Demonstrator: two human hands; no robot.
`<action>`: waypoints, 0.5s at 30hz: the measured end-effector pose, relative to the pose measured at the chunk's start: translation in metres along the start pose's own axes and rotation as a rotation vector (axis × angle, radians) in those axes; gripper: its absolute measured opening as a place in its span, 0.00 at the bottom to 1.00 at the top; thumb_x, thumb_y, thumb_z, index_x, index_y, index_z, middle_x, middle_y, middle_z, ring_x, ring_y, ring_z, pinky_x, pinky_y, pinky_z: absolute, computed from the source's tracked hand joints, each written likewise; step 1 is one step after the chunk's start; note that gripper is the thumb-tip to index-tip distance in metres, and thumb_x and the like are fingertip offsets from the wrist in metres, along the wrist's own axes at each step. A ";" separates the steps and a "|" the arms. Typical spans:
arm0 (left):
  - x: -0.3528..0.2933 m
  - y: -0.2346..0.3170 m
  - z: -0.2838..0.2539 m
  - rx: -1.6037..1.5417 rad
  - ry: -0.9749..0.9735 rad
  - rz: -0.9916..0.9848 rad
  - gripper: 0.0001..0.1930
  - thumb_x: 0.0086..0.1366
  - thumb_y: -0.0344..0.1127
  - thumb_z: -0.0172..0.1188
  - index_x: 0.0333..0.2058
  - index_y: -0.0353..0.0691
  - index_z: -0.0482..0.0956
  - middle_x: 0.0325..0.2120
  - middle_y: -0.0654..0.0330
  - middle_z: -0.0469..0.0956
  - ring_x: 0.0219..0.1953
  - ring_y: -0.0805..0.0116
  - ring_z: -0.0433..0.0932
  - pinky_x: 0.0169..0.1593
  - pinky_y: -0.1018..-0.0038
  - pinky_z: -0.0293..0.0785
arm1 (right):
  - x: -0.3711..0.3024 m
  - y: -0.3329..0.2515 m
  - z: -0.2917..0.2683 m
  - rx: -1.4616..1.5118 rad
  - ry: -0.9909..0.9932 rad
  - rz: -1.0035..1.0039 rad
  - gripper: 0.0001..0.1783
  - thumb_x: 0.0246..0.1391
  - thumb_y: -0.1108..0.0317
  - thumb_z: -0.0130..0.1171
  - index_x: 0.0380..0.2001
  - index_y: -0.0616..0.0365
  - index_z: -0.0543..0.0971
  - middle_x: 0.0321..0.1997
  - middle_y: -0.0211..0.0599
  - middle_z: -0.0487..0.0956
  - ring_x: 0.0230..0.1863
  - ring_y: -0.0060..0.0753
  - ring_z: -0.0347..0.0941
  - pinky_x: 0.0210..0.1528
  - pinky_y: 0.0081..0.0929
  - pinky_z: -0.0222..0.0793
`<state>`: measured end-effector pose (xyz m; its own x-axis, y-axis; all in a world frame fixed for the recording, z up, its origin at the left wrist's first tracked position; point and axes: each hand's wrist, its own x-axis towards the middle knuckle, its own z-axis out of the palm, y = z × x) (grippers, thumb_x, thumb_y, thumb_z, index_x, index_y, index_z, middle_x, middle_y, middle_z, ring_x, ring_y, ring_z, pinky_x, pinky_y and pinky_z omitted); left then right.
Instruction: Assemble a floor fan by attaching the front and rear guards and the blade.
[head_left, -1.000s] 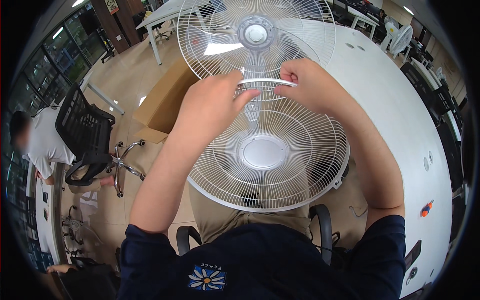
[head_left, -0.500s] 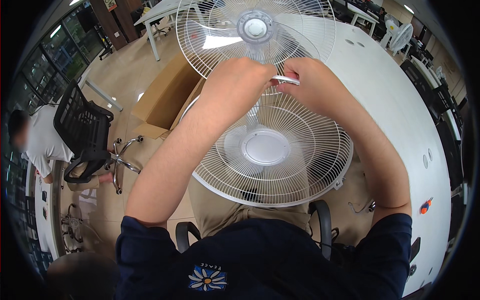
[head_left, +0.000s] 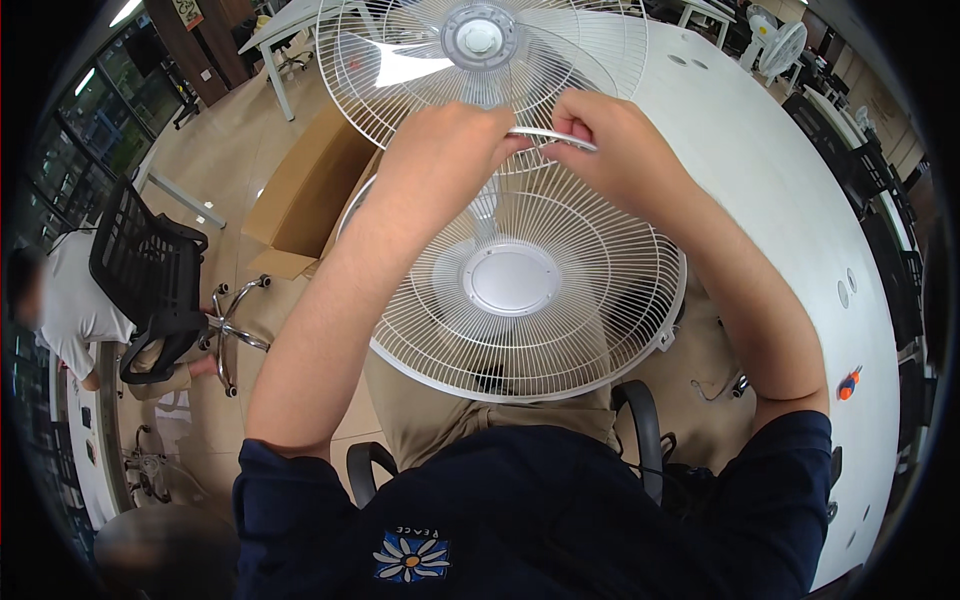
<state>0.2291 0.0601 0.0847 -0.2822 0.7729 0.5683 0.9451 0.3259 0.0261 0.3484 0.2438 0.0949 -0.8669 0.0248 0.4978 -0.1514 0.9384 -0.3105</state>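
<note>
A white wire fan grille [head_left: 511, 278] with a round plain centre leans over my lap. Its lower rim lies near my thighs, and a small clip sticks out at the lower right. My left hand [head_left: 448, 150] and my right hand [head_left: 615, 145] are closed at its far side, pinching a thin white rim strip [head_left: 550, 133] that shows between them. Whether this strip is part of the grille's own edge is partly hidden by my fingers. Just beyond stands a fan [head_left: 480, 38] with see-through blades and a wire guard behind them.
On my right runs a long white table [head_left: 740, 150], bearing a small orange-and-blue object [head_left: 849, 384]. An open cardboard box [head_left: 305, 190] stands left of the fan. Farther left are a black office chair [head_left: 150, 270] and a person in a white shirt [head_left: 80, 295].
My hands have moved slightly apart, so a longer piece of the white strip shows between them. The whole scene has shifted a little left and up in view.
</note>
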 end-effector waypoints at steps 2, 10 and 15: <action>-0.003 -0.002 -0.002 -0.013 -0.019 -0.025 0.15 0.69 0.46 0.61 0.32 0.39 0.83 0.21 0.52 0.80 0.27 0.51 0.81 0.33 0.59 0.76 | -0.016 0.008 0.001 0.053 0.074 -0.088 0.10 0.52 0.69 0.72 0.32 0.60 0.79 0.28 0.38 0.79 0.29 0.41 0.74 0.34 0.35 0.71; 0.002 -0.003 0.000 0.015 0.002 0.029 0.18 0.70 0.49 0.59 0.30 0.40 0.83 0.20 0.53 0.79 0.27 0.50 0.80 0.32 0.58 0.75 | -0.058 0.023 0.007 -0.030 0.393 -0.084 0.06 0.56 0.71 0.69 0.34 0.60 0.82 0.28 0.35 0.77 0.26 0.32 0.73 0.29 0.27 0.67; 0.004 -0.001 0.003 -0.003 0.009 0.016 0.19 0.70 0.50 0.59 0.29 0.40 0.83 0.18 0.55 0.78 0.24 0.51 0.78 0.31 0.59 0.73 | -0.059 0.029 0.014 -0.099 0.407 -0.069 0.05 0.57 0.72 0.68 0.35 0.59 0.82 0.28 0.35 0.77 0.27 0.36 0.73 0.30 0.28 0.68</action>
<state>0.2271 0.0643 0.0849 -0.2657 0.7731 0.5760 0.9499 0.3121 0.0193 0.3881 0.2642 0.0452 -0.5951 0.0759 0.8000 -0.1390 0.9708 -0.1954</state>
